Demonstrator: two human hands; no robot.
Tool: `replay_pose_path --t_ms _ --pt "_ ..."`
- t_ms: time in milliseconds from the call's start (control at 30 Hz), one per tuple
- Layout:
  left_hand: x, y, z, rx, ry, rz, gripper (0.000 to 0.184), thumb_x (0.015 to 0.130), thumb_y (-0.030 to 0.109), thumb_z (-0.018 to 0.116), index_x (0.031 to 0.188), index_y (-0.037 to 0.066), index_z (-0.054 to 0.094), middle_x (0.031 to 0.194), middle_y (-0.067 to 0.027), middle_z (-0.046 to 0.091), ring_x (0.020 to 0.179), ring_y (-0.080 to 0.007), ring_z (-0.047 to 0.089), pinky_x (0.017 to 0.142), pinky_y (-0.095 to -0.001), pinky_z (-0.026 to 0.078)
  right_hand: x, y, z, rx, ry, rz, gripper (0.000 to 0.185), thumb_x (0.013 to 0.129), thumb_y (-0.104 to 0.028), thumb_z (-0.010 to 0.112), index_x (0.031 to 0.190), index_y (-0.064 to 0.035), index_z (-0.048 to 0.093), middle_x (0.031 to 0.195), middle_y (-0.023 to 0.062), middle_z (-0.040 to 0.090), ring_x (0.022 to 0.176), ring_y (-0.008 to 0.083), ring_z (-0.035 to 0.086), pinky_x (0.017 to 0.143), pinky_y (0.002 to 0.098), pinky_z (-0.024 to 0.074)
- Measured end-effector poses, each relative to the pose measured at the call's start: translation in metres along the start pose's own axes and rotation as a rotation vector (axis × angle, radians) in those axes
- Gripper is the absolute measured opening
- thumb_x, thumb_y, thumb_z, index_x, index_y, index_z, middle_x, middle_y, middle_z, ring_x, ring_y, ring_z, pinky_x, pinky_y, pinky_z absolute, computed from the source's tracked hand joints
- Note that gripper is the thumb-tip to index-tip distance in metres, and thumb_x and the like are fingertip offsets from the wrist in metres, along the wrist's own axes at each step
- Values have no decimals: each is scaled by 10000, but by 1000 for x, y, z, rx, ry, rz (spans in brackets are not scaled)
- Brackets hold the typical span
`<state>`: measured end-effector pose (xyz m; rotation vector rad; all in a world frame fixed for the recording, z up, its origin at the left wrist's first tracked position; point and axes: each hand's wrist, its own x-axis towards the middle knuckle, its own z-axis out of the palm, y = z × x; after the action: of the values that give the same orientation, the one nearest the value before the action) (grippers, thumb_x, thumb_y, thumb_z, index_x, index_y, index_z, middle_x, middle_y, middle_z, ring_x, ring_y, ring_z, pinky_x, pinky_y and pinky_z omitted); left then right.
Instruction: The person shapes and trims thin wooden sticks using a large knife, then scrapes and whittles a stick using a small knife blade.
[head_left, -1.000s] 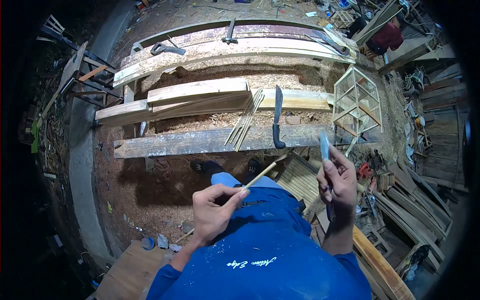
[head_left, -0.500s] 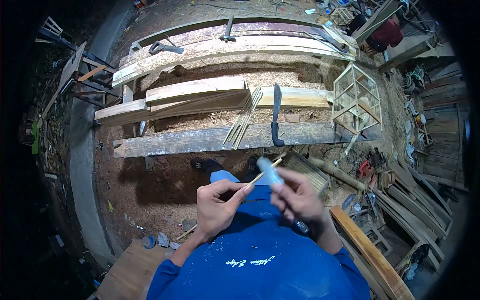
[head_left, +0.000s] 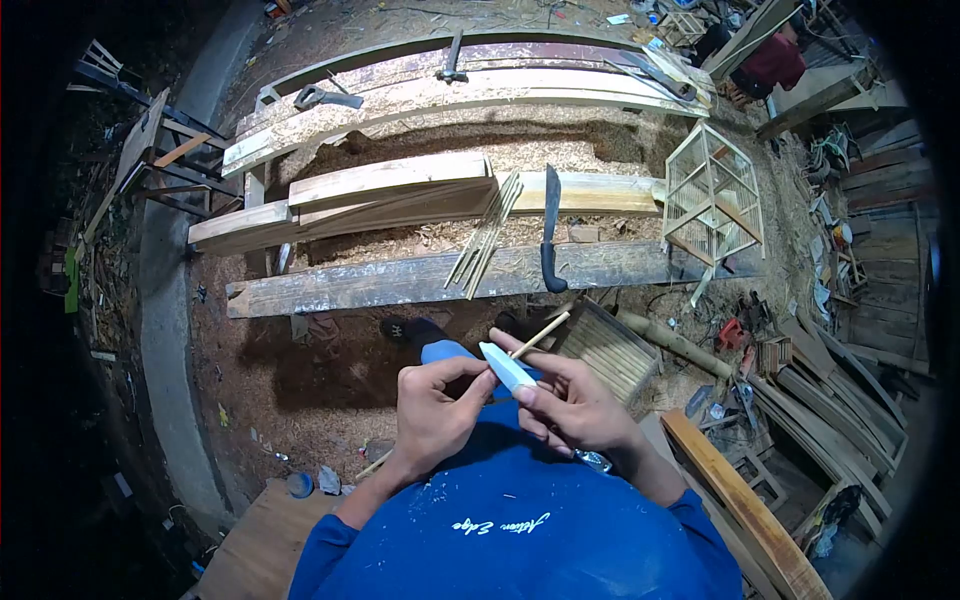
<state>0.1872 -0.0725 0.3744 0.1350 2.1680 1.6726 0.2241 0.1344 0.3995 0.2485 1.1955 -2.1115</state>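
Note:
My left hand (head_left: 437,405) is closed in a pinch, thumb and forefinger on the near end of a thin bamboo stick (head_left: 545,332). The stick slants up to the right and passes behind a broad, pale knife blade (head_left: 508,368). My right hand (head_left: 580,405) is wrapped round the knife, its forefinger stretched out beyond the stick. The blade's tip lies close to my left fingertips; whether it touches them I cannot tell. Past my hands, a bundle of similar sticks (head_left: 487,235) and a machete (head_left: 551,230) with a black handle lie across the planks.
A grey plank (head_left: 350,287) runs crosswise in front of me. On its right stands a slatted wooden frame (head_left: 712,200). A handsaw (head_left: 328,97) and a hammer (head_left: 452,68) rest on the far bench. A slatted crate (head_left: 610,350) sits beyond my right hand, with stacked timber at right.
The knife, blurred and more upright before, now lies tilted over the stick with its tip toward my left hand. My right hand has turned, its forefinger now extended. My left hand has barely moved.

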Motion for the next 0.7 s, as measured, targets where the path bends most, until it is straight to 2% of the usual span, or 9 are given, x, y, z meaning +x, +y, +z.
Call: replay_pose_path --t_ms 67,167,267,333,367,400,500,600,700 --pt "1 7 3 -20 2 14 127 950 80 766 1003 -28 807 730 -76 750 663 -76 668 580 -234 509 -2 -4 -1 16 37 -2 585 1101 -169 545 1631 -66 319 689 7 560 461 46 455 407 220 384" --pt "0 18 2 -20 -9 9 129 955 78 762 999 -37 801 740 -64 742 676 -69 649 601 -229 502 -12 -8 -8 -17 216 -43 494 1092 -158 558 1543 5 441 682 8 559 456 41 451 398 210 380" --pt "-6 18 -2 -22 -17 -30 135 966 85 756 992 -41 796 741 -44 727 687 -62 626 620 -226 493 -23 -12 -33 -62 494 -229 500 1093 -143 541 1560 -6 425 667 14 571 427 38 442 374 197 365" --pt "-4 18 -3 -46 -6 -39 137 970 92 755 986 -38 797 731 -40 721 683 -61 622 614 -227 489 -30 -13 -43 53 457 -304 526 1092 -127 526 1590 -27 389 656 14 571 412 36 433 365 192 362" --pt "-1 18 -3 -27 -16 -73 140 974 97 751 985 -35 797 730 -38 718 679 -61 618 606 -229 484 -37 -17 -40 -122 415 -250 549 1090 -109 511 1616 -66 360 657 14 572 415 32 432 371 190 372" --pt "-2 17 -3 -6 -33 -113 143 979 102 747 984 -33 798 729 -36 715 675 -61 615 598 -232 479 -36 -22 -30 -98 343 -191 587 1086 -110 523 1639 -107 324 665 14 579 427 30 439 386 185 384" --pt "1 12 2 -10 -27 -87 136 968 99 750 988 -22 808 705 -68 738 641 -69 659 557 -239 499 -25 -18 -12 -43 141 -52 650 1095 -150 537 1668 -128 233 676 15 573 458 36 453 408 186 394" --pt "1 14 5 -7 -10 -48 130 963 94 750 986 -19 809 693 -69 733 632 -74 665 556 -252 507 -10 -3 -4 41 41 -10 618 1113 -159 508 1668 -134 237 670 7 544 456 46 444 404 208 380" --pt "-1 14 5 15 2 7 125 957 92 754 986 -17 810 686 -76 733 628 -80 672 557 -260 515 -8 -3 -2 25 34 10 570 1115 -154 507 1647 -121 306 673 5 544 458 47 440 407 216 383"
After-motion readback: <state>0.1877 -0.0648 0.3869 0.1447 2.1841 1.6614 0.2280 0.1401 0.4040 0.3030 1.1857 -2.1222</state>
